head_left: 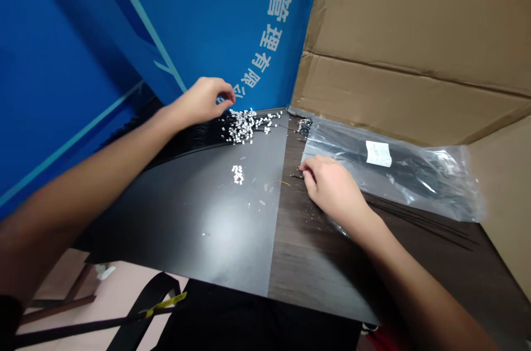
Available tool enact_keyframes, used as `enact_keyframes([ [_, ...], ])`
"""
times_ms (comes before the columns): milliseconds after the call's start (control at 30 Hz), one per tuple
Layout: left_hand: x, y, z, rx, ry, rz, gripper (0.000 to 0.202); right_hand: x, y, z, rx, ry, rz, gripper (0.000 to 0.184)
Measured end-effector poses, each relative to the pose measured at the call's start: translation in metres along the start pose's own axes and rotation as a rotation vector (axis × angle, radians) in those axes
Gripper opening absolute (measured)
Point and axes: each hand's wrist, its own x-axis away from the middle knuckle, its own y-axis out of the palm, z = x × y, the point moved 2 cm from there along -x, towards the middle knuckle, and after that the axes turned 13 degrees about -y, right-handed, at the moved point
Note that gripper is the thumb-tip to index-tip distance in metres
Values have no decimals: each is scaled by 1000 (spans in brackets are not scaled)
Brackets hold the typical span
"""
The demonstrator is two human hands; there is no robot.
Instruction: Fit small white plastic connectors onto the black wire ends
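My left hand point(209, 99) hovers just above a bundle of thin black wires with white tips point(244, 125). Its thumb and fingers are curled into a pinch, and anything between them is too small to make out. Over the dark wood-grain part of the table, my right hand point(332, 182) has thumb and forefinger pinched close beside a few thin black wires point(295, 176). Whether it grips one of them I cannot tell. A small cluster of white tags point(238, 174) lies on the grey mat point(207, 213) between the hands.
A clear plastic bag point(409, 188) of black wires with a white label point(378, 153) lies right, more loose wires point(418, 218) beside it. Small scraps point(263, 203) dot the table. A blue printed panel point(207, 19) and cardboard point(415, 19) rise behind.
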Motion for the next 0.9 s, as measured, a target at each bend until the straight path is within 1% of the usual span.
enact_keyframes([
  [33,6,9,-1,18,28,42,22,1,0,0,3,-3,19,20],
  [100,28,21,-1,54,70,133,29,2,1,0,4,-6,59,17],
  [133,43,25,0,76,81,159,30,2,2,0,2,-8,79,16],
  [167,59,27,2,107,95,149,27,3,2,0,-2,-10,97,15],
  [200,75,29,6,152,122,82,24,3,3,0,-7,-12,115,15],
  [267,106,33,15,235,247,-145,18,4,3,-1,-17,-13,149,15],
  [300,118,35,18,257,306,-231,18,4,3,-2,-20,-13,166,15],
  [333,128,37,21,260,356,-287,17,4,3,-2,-23,-12,182,15],
  [367,135,39,22,252,394,-314,17,5,3,-3,-25,-11,196,15],
  [433,141,44,23,219,438,-315,19,5,3,-4,-28,-9,220,15],
  [533,139,50,22,204,475,-317,23,7,4,-4,-32,-11,242,14],
  [633,137,51,22,184,501,-330,25,8,4,-6,-54,-45,283,12],
  [700,138,49,24,119,545,-304,26,9,3,-8,-80,-75,328,11],
  [767,141,47,28,61,603,-242,26,9,0,-13,-130,-101,374,11],
  [833,145,45,33,99,621,-182,24,10,-5,-19,-211,-117,420,12],
  [900,150,44,41,244,588,-161,22,12,-10,-26,-308,-115,454,12],
])
